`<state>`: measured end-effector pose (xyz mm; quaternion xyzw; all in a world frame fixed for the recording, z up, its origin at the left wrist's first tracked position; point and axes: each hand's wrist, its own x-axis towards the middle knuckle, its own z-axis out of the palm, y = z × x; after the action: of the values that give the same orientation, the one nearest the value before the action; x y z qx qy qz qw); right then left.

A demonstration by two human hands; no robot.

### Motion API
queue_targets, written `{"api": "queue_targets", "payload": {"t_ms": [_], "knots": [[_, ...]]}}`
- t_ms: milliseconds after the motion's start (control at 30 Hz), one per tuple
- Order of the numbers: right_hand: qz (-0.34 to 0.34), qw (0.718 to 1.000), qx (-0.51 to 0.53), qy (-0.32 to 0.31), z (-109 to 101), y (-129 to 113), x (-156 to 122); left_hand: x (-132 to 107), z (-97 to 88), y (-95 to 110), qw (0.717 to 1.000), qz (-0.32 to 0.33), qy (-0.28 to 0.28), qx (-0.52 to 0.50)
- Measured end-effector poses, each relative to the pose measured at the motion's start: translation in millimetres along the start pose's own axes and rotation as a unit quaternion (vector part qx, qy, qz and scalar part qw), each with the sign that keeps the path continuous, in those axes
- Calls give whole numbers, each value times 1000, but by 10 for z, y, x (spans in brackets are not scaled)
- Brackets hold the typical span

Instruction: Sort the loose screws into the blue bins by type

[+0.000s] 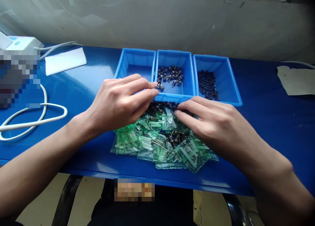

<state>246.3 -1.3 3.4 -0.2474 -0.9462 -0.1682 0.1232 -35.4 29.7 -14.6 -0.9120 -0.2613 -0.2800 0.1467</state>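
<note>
Left-hand fingers [150, 85] pinch a dark screw [159, 87] by 3 blue bins [173, 51]; right-hand fingers [189, 108] rest half-open on green packets [128, 139], with a white cable [31, 121] coiled farther left on the counter [265, 121].

dark screws [171, 76] | heaped in middle blue bin [173, 59] | others loose atop green plastic packets [147, 150]

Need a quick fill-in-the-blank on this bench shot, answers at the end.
The blue table carries ____ blue plastic bins in a row.
Dark screws lie in the middle bin and the ____ bin.
The fingertips of the ____ hand pinch a screw at the middle bin's front rim.
The other hand lies on loose screws and ____ plastic bags.

Answers: three; right; left; green.
</note>
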Motion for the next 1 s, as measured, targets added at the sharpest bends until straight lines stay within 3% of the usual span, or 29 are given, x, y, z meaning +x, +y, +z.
{"api": "queue_targets", "payload": {"t_ms": [167, 400, 633, 800, 1000], "knots": [[20, 998, 48, 26, -5, 21, -21, -3, -8, -8, 1000, 12, 0, 4], [-5, 998, -60, -19, 18, -99, 38, -12, 4, -7, 1000, 10, 5, 11], [6, 998, 30, 51, -17, -45, 10, -12, -13, -11, 1000, 9, -2, 11], [137, 965, 203, 98, -52, -23, 11, -2, -9, -3, 1000, 12, 0, 17], [328, 875, 309, 178, -57, -78, 111, -7, 4, -1, 1000, 4, 6, 7]]}}
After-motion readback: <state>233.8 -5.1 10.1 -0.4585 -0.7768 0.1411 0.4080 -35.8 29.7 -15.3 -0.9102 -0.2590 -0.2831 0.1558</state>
